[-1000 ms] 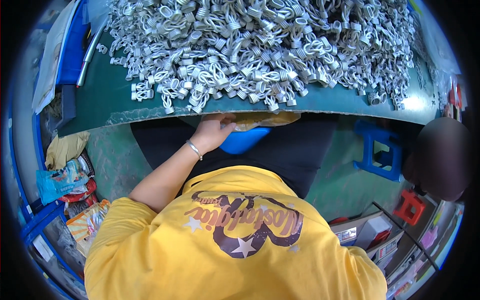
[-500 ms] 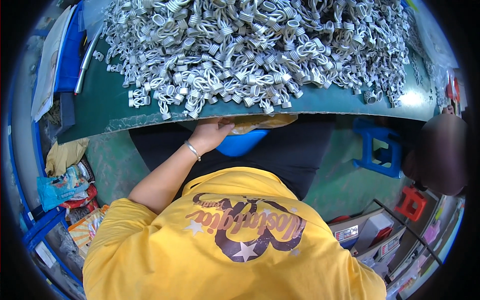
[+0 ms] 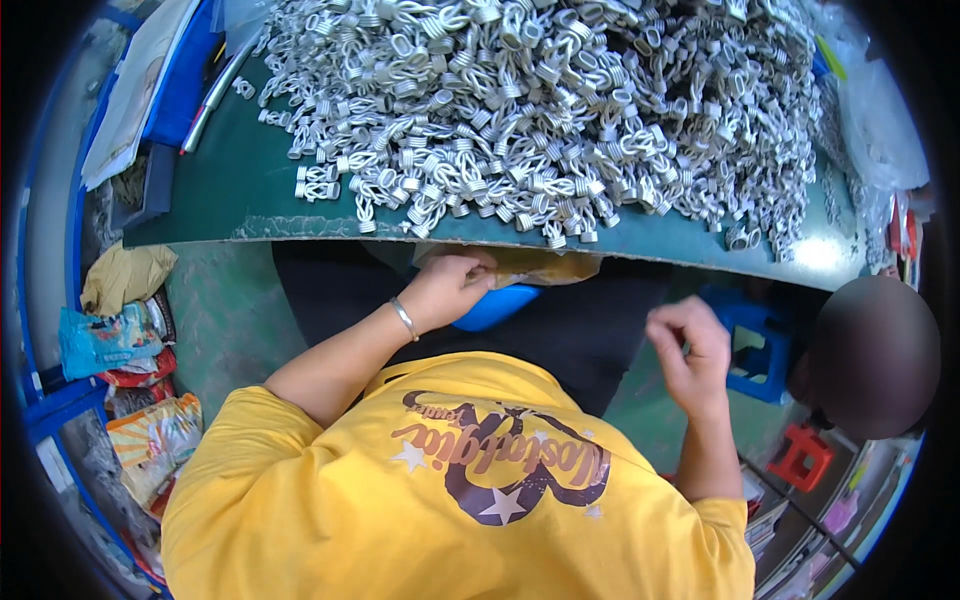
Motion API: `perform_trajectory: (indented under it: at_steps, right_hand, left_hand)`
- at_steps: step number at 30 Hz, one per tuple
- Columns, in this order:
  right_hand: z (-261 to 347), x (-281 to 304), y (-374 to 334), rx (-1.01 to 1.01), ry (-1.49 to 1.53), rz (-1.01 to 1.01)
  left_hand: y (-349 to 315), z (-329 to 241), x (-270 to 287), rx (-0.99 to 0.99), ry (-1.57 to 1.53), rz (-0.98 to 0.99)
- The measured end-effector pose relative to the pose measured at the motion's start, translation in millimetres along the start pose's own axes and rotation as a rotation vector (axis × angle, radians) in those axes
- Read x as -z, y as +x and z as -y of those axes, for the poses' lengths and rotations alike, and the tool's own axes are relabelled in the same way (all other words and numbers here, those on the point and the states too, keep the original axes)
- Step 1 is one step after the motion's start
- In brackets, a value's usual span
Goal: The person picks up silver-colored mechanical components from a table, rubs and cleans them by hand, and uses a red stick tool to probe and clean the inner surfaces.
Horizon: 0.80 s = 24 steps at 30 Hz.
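Observation:
A large heap of silvery twisted loop pieces with ribbed ends [image 3: 520, 130] covers much of the green tabletop [image 3: 215, 210]. Just below the table's near edge, my left hand [image 3: 452, 290] pinches the rim of a yellowish clear plastic bag [image 3: 555, 267]. Part of that bag is hidden under the table. A blue object [image 3: 497, 308], only partly visible, sits beneath the bag between my legs. Off to the right, my right hand [image 3: 692, 352] is raised in the air, apart from the table. Its fingers are curled together; whatever they may hold cannot be made out.
At the left of the table are a blue folder with papers [image 3: 185, 90] and a pen [image 3: 215, 100]. Snack packets [image 3: 110, 340] lie at the left. A blue stool [image 3: 750, 345], a red stool [image 3: 802, 457] and another person [image 3: 870, 360] are at the right.
My right hand has come into view at the right, raised from out of sight. My left hand stays at the bag's rim. The whole view has shifted slightly.

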State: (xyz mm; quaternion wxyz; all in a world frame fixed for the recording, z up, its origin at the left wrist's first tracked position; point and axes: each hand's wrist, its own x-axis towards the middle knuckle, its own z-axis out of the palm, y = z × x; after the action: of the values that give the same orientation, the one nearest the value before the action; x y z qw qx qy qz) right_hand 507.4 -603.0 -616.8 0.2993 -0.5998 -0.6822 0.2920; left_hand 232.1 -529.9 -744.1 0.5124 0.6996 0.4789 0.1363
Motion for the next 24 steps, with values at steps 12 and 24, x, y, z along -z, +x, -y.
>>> perform_trajectory:
  at_steps: [12, 24]
  right_hand:
    - [33, -45, 106, 0.552, -0.438, -0.277]
    - [40, -49, 48, -0.037, 0.575, 0.139]
  left_hand:
    - [-34, -49, 16, -0.195, -0.157, -0.039]
    - [-37, -78, 16, -0.174, -0.787, 0.073]
